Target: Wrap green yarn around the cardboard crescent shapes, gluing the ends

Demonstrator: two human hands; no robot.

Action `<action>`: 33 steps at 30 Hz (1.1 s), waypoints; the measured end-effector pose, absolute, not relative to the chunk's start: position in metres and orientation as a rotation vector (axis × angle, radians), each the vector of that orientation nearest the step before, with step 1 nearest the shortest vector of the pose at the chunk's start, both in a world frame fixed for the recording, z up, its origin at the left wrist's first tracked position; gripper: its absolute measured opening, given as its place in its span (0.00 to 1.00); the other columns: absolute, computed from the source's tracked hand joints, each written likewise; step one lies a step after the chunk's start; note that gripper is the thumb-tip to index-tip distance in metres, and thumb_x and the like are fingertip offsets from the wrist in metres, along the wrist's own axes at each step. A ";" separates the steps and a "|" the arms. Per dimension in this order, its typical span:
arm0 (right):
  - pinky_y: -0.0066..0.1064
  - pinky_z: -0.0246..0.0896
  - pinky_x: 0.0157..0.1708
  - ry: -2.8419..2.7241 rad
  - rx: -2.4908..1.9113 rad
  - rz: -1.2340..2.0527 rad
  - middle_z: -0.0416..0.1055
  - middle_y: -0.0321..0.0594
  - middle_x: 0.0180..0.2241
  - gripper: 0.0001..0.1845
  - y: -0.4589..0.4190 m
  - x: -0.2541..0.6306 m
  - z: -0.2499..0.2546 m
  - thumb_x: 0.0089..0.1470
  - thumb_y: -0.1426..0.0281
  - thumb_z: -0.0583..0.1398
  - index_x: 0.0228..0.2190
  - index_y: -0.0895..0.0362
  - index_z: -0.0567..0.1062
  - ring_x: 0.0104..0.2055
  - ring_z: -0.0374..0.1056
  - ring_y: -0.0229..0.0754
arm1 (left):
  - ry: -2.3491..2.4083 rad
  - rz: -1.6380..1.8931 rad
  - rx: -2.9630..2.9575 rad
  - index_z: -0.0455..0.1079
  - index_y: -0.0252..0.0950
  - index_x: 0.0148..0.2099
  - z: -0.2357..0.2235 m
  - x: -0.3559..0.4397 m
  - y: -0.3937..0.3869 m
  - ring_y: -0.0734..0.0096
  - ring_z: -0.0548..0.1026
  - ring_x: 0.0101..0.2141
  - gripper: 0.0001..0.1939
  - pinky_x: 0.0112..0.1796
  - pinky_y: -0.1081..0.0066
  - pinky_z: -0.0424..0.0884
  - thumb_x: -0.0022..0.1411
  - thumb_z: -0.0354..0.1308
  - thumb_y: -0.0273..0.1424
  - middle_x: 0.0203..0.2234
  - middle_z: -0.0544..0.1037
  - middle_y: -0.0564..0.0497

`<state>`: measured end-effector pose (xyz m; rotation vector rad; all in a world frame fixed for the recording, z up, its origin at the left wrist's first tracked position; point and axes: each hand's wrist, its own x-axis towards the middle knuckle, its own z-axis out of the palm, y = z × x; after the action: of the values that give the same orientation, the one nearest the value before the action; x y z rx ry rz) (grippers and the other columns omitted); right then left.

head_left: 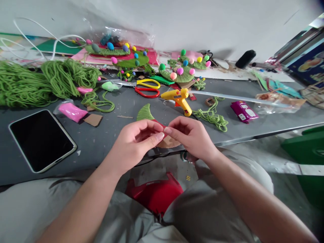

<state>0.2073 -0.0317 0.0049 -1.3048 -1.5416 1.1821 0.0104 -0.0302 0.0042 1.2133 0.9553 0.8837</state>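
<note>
Hands: the left hand (138, 140) and the right hand (192, 135) meet at the fingertips, fingers curled and thumbs drawn in toward them; whether they pinch something small between them, I cannot tell.
Yarn-wound card (144, 113): directly below the fingertips, at the near edge of the grey worktop (107, 130); its pointed green end shows beyond the left fingers, red shows under the tips, and bare brown cardboard nearer the body.
Glue gun (179, 98): yellow, on its side beyond the hands, nozzle to the left, with a long clear stick (238, 98) running from its back to the right.
Scissors (139, 83): left of and behind the glue gun, one handle yellow, the other red, blades to the left; a green comb (163, 80) is just beside them.
Yarn: thick green bundles (71, 79) fill the far left, and a loose tangle (215, 118) sits right of the glue gun.
Tablet (43, 140): dark-screened, at the left, near a pink packet (72, 112) and a cardboard scrap (93, 120).
Purple pack (244, 111): at the right, beyond the tangle.
Pompom pieces (186, 76): green shapes dotted with coloured balls, along the back by the wall.
</note>
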 end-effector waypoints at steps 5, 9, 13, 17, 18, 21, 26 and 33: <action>0.22 0.58 0.24 -1.465 -1.271 1.306 0.72 0.33 0.25 0.15 -0.031 0.208 0.007 0.51 0.59 0.71 0.30 0.59 0.78 0.26 0.63 0.31 | 0.855 0.919 1.026 0.78 0.37 0.41 -0.002 0.013 -0.030 0.77 0.74 0.34 0.08 0.33 0.79 0.72 0.59 0.70 0.31 0.36 0.79 0.53; 0.22 0.59 0.25 -1.431 -1.249 1.365 0.73 0.34 0.26 0.16 -0.030 0.208 0.008 0.50 0.59 0.71 0.31 0.59 0.78 0.27 0.64 0.31 | 0.790 0.901 0.881 0.79 0.36 0.40 -0.003 0.014 -0.031 0.77 0.74 0.35 0.07 0.32 0.80 0.71 0.58 0.70 0.28 0.38 0.79 0.51; 0.22 0.60 0.25 -1.387 -1.206 1.440 0.73 0.34 0.26 0.16 -0.031 0.208 0.009 0.50 0.59 0.71 0.31 0.59 0.77 0.27 0.65 0.31 | 0.702 0.849 0.724 0.80 0.34 0.41 -0.002 0.015 -0.031 0.78 0.74 0.31 0.09 0.30 0.80 0.71 0.55 0.71 0.26 0.35 0.79 0.50; 0.23 0.59 0.24 -1.366 -1.203 1.478 0.73 0.34 0.26 0.17 -0.032 0.209 0.010 0.50 0.58 0.71 0.31 0.59 0.77 0.26 0.64 0.31 | 0.628 0.845 0.643 0.81 0.33 0.41 -0.004 0.018 -0.031 0.78 0.74 0.30 0.10 0.31 0.80 0.72 0.54 0.71 0.25 0.33 0.79 0.50; 0.23 0.58 0.24 -1.365 -1.203 1.476 0.72 0.34 0.26 0.17 -0.032 0.209 0.010 0.49 0.58 0.71 0.31 0.59 0.76 0.26 0.63 0.31 | 0.616 0.844 0.631 0.81 0.33 0.41 -0.004 0.019 -0.031 0.78 0.74 0.30 0.10 0.31 0.80 0.73 0.54 0.71 0.25 0.32 0.79 0.50; 0.22 0.58 0.24 -1.355 -1.188 1.481 0.72 0.33 0.26 0.18 -0.032 0.209 0.010 0.49 0.58 0.72 0.30 0.59 0.76 0.26 0.63 0.31 | 0.593 0.840 0.617 0.81 0.32 0.41 -0.004 0.020 -0.031 0.79 0.74 0.28 0.10 0.31 0.80 0.72 0.54 0.70 0.24 0.31 0.79 0.50; 0.23 0.58 0.25 -1.324 -1.176 1.516 0.71 0.33 0.26 0.19 -0.032 0.208 0.010 0.48 0.58 0.72 0.30 0.59 0.75 0.26 0.63 0.31 | 0.587 0.836 0.609 0.81 0.34 0.40 -0.002 0.020 -0.034 0.79 0.74 0.28 0.07 0.31 0.80 0.72 0.56 0.69 0.23 0.30 0.79 0.51; 0.23 0.58 0.24 -1.322 -1.190 1.523 0.71 0.33 0.26 0.20 -0.033 0.208 0.011 0.46 0.56 0.72 0.29 0.59 0.75 0.26 0.63 0.32 | 0.590 0.840 0.592 0.80 0.34 0.38 0.000 0.023 -0.034 0.79 0.74 0.28 0.06 0.31 0.80 0.72 0.56 0.68 0.23 0.29 0.77 0.52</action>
<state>0.2082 -0.0330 0.0111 -1.1900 -1.3219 1.5232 0.0230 -0.0339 -0.0003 0.5915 0.5904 0.8398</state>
